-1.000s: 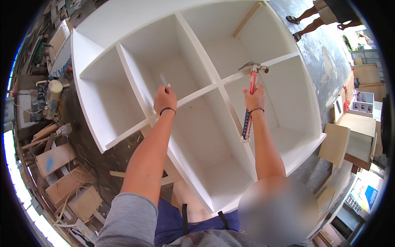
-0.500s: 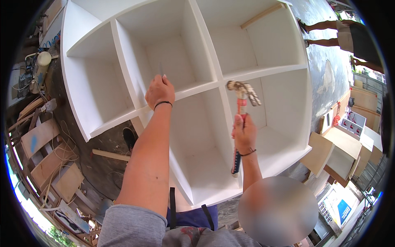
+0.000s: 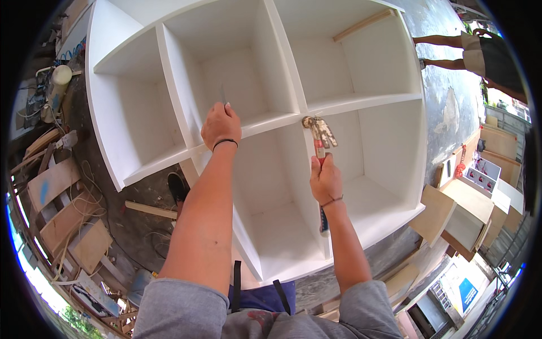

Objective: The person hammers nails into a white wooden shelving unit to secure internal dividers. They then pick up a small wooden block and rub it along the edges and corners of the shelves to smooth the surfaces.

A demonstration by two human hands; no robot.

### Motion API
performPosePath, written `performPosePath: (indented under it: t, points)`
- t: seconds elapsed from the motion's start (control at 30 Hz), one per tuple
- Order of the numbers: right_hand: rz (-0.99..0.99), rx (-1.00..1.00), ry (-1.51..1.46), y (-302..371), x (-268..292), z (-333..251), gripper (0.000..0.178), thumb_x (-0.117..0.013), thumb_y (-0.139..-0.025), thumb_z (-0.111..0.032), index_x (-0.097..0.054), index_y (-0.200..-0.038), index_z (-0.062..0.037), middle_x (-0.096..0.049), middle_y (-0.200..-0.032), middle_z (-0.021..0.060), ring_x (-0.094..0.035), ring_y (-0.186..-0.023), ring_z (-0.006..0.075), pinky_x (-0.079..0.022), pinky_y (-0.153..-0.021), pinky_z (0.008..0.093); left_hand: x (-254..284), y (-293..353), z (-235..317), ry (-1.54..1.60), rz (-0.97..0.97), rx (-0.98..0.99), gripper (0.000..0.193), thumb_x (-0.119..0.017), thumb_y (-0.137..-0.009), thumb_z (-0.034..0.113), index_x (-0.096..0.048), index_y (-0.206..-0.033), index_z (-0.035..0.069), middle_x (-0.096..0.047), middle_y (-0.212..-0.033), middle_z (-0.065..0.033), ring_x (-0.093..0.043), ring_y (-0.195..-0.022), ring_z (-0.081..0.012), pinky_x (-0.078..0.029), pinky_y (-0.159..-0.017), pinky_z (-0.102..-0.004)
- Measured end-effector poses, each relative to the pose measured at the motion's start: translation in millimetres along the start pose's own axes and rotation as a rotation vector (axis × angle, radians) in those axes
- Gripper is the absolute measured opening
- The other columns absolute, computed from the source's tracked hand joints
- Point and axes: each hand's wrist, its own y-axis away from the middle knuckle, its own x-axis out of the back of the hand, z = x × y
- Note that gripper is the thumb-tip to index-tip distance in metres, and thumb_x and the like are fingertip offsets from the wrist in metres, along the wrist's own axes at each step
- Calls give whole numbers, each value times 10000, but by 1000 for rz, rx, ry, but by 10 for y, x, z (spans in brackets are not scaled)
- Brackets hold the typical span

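White open-compartment shelf unit [image 3: 361,73] fills the frame centre, lying on its back on a concrete floor [image 3: 446,113]. Wood offcuts [image 3: 62,209] piled at 9 o'clock, small cabinets [image 3: 468,214] at 3 o'clock. Left hand [image 3: 221,125] rests on the middle shelf edge, fingers pinched on a thin nail [image 3: 223,95] standing upright. Right hand [image 3: 325,181] at 5 o'clock from the left, fist wrapped around a claw hammer [image 3: 319,135], head raised just above the shelf edge, apart from the nail. Another person's legs at 2 o'clock.
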Motion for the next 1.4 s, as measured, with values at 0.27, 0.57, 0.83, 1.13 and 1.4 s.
performPosePath:
  t: [0.27,0.57,0.83,1.13,1.4]
  points:
    - [15,-20,-121,47,-80,20,259,-532,-964,-248,-480,-953,6,-618,-705,225,-593,-671,456,-452,-567,500,35,13,-2,-19,3,0,254,-454,-974,302,-569,-880,96,-653,-960,-67,-623,-897,-298,-478,-770,-422]
    - [-7,-28,-133,82,-75,30,242,-529,-963,-238,-472,-980,-4,-609,-683,219,-587,-649,454,-452,-558,501,10,28,1,-32,7,-3,261,-440,-982,299,-570,-876,98,-653,-929,-61,-623,-893,-284,-475,-778,-413]
    - [-5,-24,-162,173,-64,51,248,-527,-964,-241,-463,-977,-2,-607,-680,219,-573,-636,461,-440,-553,513,-28,72,-74,20,11,30,266,-494,-950,341,-584,-861,106,-669,-939,-85,-628,-889,-324,-487,-760,-453]
    - [-6,-36,-134,177,-21,112,246,-514,-968,-247,-469,-988,-7,-614,-709,237,-583,-680,470,-441,-582,527,-66,46,-63,-9,60,-9,275,-487,-956,341,-592,-873,102,-675,-929,-75,-636,-889,-321,-494,-760,-449]
    - [113,42,-141,215,-34,-91,272,-524,-977,-280,-481,-923,-17,-578,-649,165,-566,-530,374,-451,-497,439,37,2,-41,16,-58,-1,263,-437,-984,313,-582,-916,104,-645,-981,-62,-629,-906,-274,-483,-790,-409]
